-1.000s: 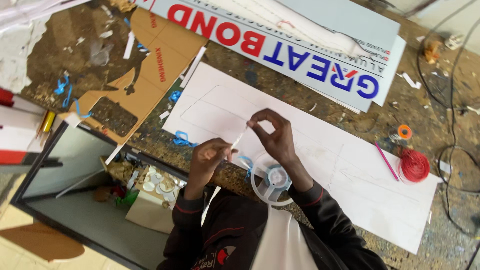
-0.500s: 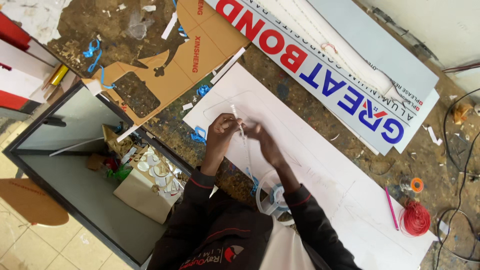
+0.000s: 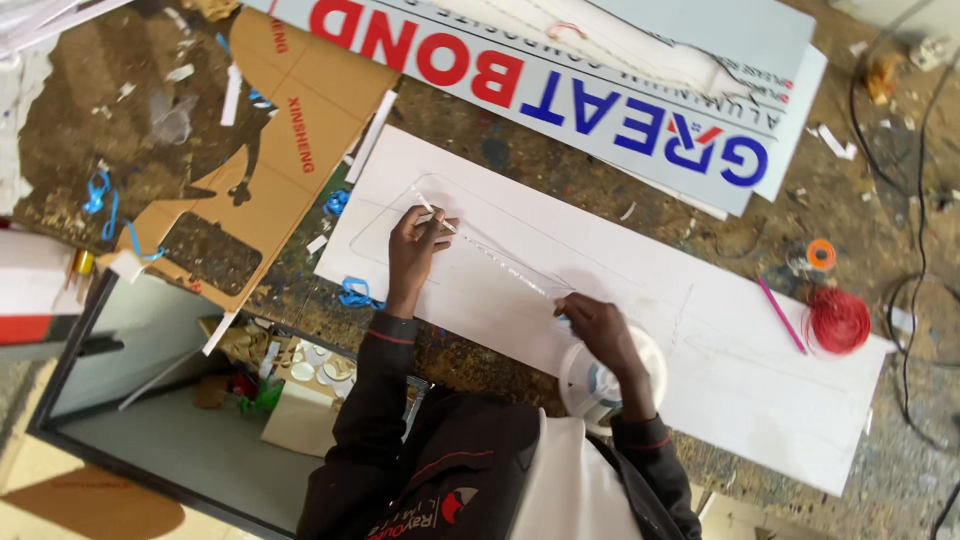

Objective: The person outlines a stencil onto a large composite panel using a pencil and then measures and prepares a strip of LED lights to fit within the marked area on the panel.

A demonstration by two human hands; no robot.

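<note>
A long white board [image 3: 720,350] lies on the rough workbench, with a faint outline drawn on it. A clear strip of tape [image 3: 500,262] stretches across the board between my two hands. My left hand [image 3: 418,240] pinches the tape's free end and presses it to the board near the outline's left part. My right hand [image 3: 598,335] holds the other end close to the roll of tape [image 3: 608,382], which sits under my wrist at the board's near edge.
A printed panel with large red and blue letters [image 3: 560,80] lies beyond the board. Cut brown cardboard [image 3: 270,120] lies to the left. A red wire coil [image 3: 838,322], a pink pencil [image 3: 780,315] and an orange ring [image 3: 821,253] sit right. Black cables [image 3: 915,180] trail at far right.
My hands were together pulling the tape's end from the roll. They have moved apart, the left staying toward the board's left, the right drawing out a long strip.
</note>
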